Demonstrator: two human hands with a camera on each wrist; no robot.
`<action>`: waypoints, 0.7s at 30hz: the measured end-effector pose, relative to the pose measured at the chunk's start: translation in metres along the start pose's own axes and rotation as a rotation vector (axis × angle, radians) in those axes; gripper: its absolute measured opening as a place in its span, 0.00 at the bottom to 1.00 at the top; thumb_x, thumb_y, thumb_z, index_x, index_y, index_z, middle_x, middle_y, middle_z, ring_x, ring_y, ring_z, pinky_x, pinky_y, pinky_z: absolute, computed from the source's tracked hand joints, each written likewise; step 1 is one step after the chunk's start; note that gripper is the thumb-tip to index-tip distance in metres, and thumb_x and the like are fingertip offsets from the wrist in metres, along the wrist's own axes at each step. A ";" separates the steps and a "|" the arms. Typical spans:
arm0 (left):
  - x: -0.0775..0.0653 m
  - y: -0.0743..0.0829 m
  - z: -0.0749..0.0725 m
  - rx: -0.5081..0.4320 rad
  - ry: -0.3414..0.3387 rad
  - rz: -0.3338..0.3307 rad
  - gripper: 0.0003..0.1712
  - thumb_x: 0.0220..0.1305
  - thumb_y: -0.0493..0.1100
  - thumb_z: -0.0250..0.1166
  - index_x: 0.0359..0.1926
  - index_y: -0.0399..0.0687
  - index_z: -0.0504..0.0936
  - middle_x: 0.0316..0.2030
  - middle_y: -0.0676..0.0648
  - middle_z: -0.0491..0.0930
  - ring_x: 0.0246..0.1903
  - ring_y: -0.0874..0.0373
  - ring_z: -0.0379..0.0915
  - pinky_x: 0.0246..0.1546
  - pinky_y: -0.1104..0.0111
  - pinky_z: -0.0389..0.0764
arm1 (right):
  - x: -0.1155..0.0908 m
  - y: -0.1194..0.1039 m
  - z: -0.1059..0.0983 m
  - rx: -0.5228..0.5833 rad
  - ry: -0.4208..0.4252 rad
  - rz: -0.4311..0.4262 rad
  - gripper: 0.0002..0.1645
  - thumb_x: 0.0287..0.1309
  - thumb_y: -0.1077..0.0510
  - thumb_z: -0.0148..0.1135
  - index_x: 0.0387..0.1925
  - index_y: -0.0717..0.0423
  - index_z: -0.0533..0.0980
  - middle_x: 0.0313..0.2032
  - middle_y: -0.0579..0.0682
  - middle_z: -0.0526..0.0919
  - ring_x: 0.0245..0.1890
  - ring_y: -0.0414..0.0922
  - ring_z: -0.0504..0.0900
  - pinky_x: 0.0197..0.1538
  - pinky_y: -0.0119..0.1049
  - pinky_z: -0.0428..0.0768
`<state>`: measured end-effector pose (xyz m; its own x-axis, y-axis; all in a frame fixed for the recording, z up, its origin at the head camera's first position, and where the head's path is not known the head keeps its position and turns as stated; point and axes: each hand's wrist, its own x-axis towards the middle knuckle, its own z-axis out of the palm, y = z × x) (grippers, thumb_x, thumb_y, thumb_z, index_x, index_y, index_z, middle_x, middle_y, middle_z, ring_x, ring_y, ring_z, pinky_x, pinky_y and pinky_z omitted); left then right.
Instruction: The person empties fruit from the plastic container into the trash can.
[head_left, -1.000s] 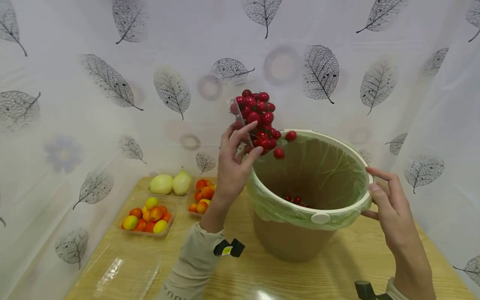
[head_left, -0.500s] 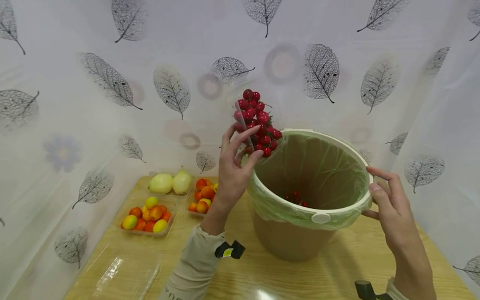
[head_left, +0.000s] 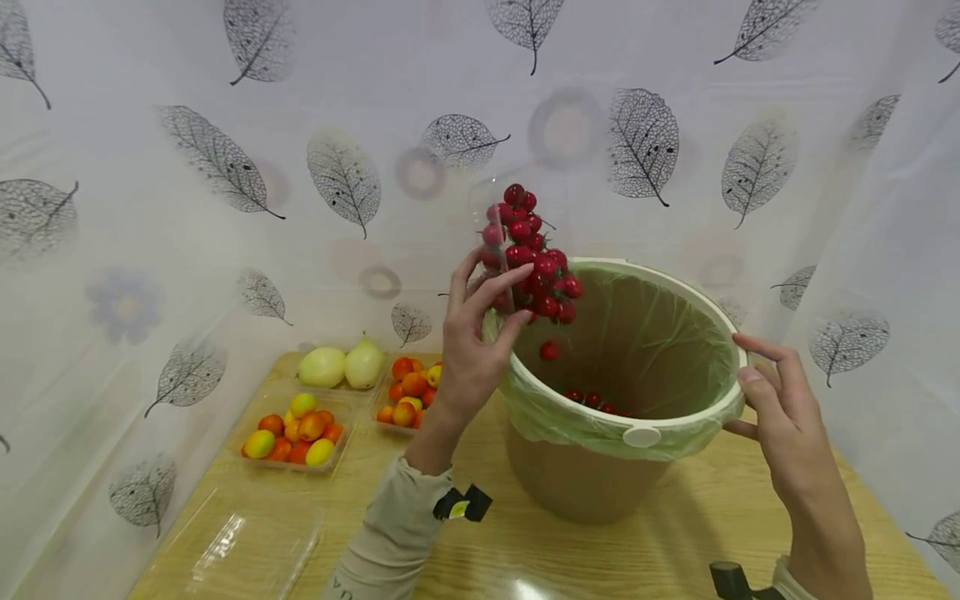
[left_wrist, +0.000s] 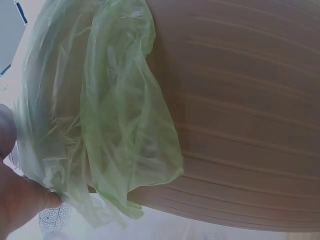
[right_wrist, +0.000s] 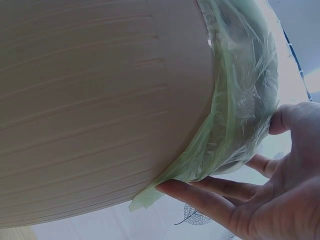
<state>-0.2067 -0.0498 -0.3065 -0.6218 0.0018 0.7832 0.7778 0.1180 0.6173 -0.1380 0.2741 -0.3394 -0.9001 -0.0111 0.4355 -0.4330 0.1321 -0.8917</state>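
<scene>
Head: left hand [head_left: 474,340] holds tilted tomato container [head_left: 498,223] over bin [head_left: 585,479].

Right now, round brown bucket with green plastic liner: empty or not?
Not empty: small round red fruits lie deep inside the bucket; its near rim hides how full.

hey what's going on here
A person's left hand holds a clear container of small red fruits tilted at the edge of a bin, while their right hand holds the bin's rim. A green bag lines the bin. One loose fruit appears to be dropping inside, and a few already lie at the bottom, but many remain in the container. Other fruit, orange, yellow and pale green, sits on the table.
</scene>
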 end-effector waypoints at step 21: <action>-0.003 0.000 0.002 0.065 -0.094 0.076 0.25 0.62 0.22 0.66 0.59 0.41 0.85 0.78 0.42 0.53 0.73 0.48 0.57 0.73 0.48 0.60 | 0.000 -0.001 0.001 -0.017 -0.001 -0.022 0.25 0.81 0.59 0.42 0.74 0.57 0.62 0.58 0.48 0.80 0.53 0.37 0.83 0.36 0.31 0.87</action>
<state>-0.2047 -0.0473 -0.3093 -0.5698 0.1062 0.8149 0.8171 0.1785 0.5482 -0.1376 0.2733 -0.3389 -0.8904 -0.0148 0.4550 -0.4520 0.1483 -0.8796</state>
